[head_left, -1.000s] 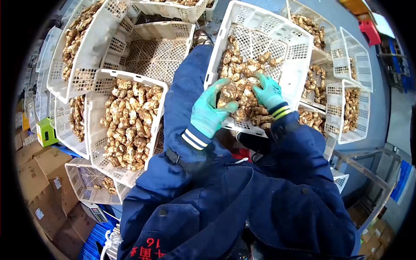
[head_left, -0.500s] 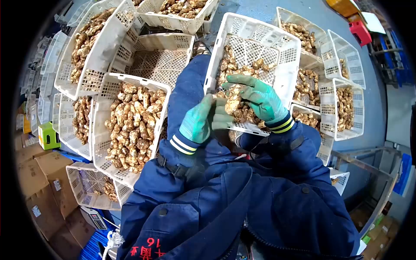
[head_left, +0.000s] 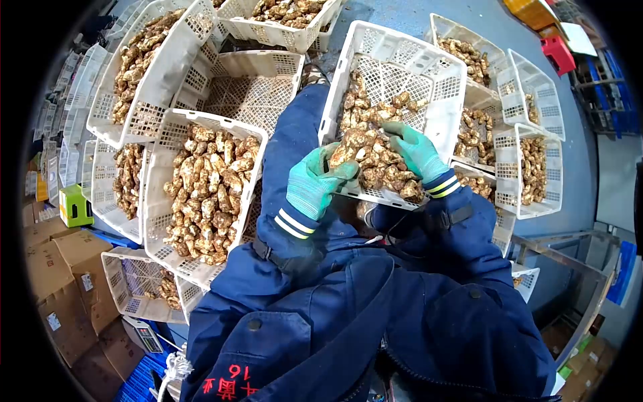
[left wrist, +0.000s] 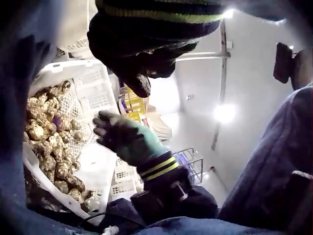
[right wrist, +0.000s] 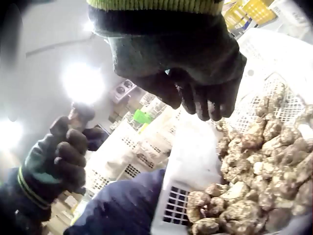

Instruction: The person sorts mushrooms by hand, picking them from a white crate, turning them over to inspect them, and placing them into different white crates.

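A lumpy brown-and-cream piece (head_left: 351, 147) is pinched between the thumb and fingers of the gloved left hand (head_left: 313, 179), above the near left part of a white crate (head_left: 439, 100). Across from it, the gloved right hand (head_left: 418, 155) hovers by the pile of similar pieces (head_left: 383, 164) in that crate. From the right wrist view, the right hand's (right wrist: 181, 63) fingers hang loosely bent with nothing seen in them. The left wrist view shows the left hand (left wrist: 142, 44) dark at the top and the right hand (left wrist: 132, 141) beyond it.
A fuller crate (head_left: 151, 221) of such pieces stands left of the person's leg, with a bare-bottomed crate (head_left: 251, 100) behind it. More loaded crates (head_left: 519, 167) line the right. Cardboard boxes (head_left: 57, 268) and a metal frame (head_left: 569, 261) flank the person.
Half a second ago a piece was in the right hand; the left hand now holds a piece. The right hand has opened and moved slightly right, and the left has come up beside the pile.
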Tool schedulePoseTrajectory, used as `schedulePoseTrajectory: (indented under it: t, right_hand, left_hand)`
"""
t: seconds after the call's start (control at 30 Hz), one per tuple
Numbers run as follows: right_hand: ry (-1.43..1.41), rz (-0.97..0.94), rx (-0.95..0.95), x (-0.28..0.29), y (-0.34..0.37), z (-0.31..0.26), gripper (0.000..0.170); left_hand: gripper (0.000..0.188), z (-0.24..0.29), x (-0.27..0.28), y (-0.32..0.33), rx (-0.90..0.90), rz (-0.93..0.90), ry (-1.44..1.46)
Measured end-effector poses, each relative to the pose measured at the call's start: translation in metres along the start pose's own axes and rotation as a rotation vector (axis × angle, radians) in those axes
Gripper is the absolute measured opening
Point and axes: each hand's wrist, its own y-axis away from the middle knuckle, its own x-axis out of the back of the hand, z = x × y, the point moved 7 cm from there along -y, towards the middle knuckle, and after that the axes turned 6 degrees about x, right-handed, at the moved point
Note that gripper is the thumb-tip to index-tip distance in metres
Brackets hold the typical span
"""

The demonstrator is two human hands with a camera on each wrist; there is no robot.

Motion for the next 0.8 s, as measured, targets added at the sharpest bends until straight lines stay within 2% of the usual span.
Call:
schedulePoseTrajectory:
  t: [0.07, 0.1, 0.13, 0.2, 0.23, 0.27, 0.33, 0.37, 0.4, 0.47, 0.5, 0.53, 0.57, 0.6, 0.63, 0.67, 0.7, 0.73, 0.77, 0.8]
  right_hand:
    - [0.296, 0.004, -0.336, 0.007, 0.009, 0.050, 0.034]
    - [0.524, -0.046, -0.298, 0.006, 0.011, 0.064, 0.037]
    - [0.748, -0.098, -0.253, 0.005, 0.013, 0.077, 0.040]
    - [0.806, -0.339, -0.355, -0.007, 0.024, 0.104, 0.044]
    - [0.857, -0.327, -0.310, -0.009, 0.027, 0.121, 0.049]
    - [0.850, -0.253, -0.325, -0.010, 0.027, 0.119, 0.054]
    - [0.876, -0.323, -0.375, -0.013, 0.023, 0.107, 0.056]
    - [0.929, -0.359, -0.395, -0.014, 0.022, 0.101, 0.056]
    - [0.967, -0.366, -0.373, -0.015, 0.022, 0.101, 0.055]
    - [0.958, -0.485, -0.416, -0.020, 0.025, 0.093, 0.059]
    - [1.008, -0.428, -0.283, -0.021, 0.029, 0.105, 0.058]
    - [1.056, -0.369, -0.156, -0.024, 0.033, 0.114, 0.056]
    - [1.073, -0.407, -0.197, -0.029, 0.036, 0.105, 0.061]
    - [1.095, -0.449, -0.244, -0.032, 0.039, 0.092, 0.066]
    - [1.128, -0.457, -0.276, -0.032, 0.040, 0.101, 0.080]
    - [1.109, -0.455, -0.323, -0.031, 0.040, 0.103, 0.082]
    - [1.089, -0.449, -0.370, -0.031, 0.039, 0.104, 0.085]
    - [1.066, -0.439, -0.418, -0.030, 0.038, 0.105, 0.088]
    - [1.055, -0.422, -0.387, -0.030, 0.034, 0.108, 0.091]
    - [1.037, -0.347, -0.379, -0.027, 0.033, 0.113, 0.084]
  left_hand:
    - [0.041, 0.005, -0.002, 0.003, 0.054, -0.011, -0.042]
    - [0.040, 0.013, -0.002, 0.006, 0.030, 0.039, -0.199]
    - [0.040, 0.010, -0.006, 0.006, 0.064, -0.017, -0.099]
    - [0.040, 0.009, -0.004, 0.007, 0.117, -0.091, 0.088]
    - [0.041, 0.010, -0.001, 0.008, 0.071, -0.088, 0.109]
    - [0.041, 0.004, 0.012, 0.008, 0.149, -0.019, 0.145]
    - [0.037, 0.006, 0.039, 0.007, 0.139, -0.076, 0.368]
    - [0.032, 0.006, 0.061, 0.009, 0.095, -0.037, 0.421]
    - [0.028, -0.007, 0.090, 0.002, 0.140, -0.124, 0.549]
    - [0.027, 0.009, 0.132, 0.019, 0.063, -0.211, 0.640]
    - [0.023, 0.000, 0.164, 0.024, 0.093, -0.291, 0.876]
    - [0.022, -0.004, 0.216, 0.033, 0.116, 0.165, 0.598]
    - [0.021, 0.026, 0.231, 0.056, -0.005, 0.313, 0.552]
    - [0.018, 0.038, 0.278, 0.062, -0.191, 0.299, 0.511]
    - [0.024, 0.049, 0.333, 0.066, -0.265, 0.366, 0.571]
    - [0.032, 0.061, 0.388, 0.071, -0.342, 0.431, 0.624]
    - [0.049, 0.101, 0.362, 0.097, -0.377, 0.620, 0.677]
    - [0.061, 0.111, 0.370, 0.094, -0.398, 0.535, 0.729]
    - [0.062, 0.104, 0.368, 0.085, -0.357, 0.543, 0.578]
    - [0.065, 0.103, 0.348, 0.077, -0.313, 0.548, 0.428]
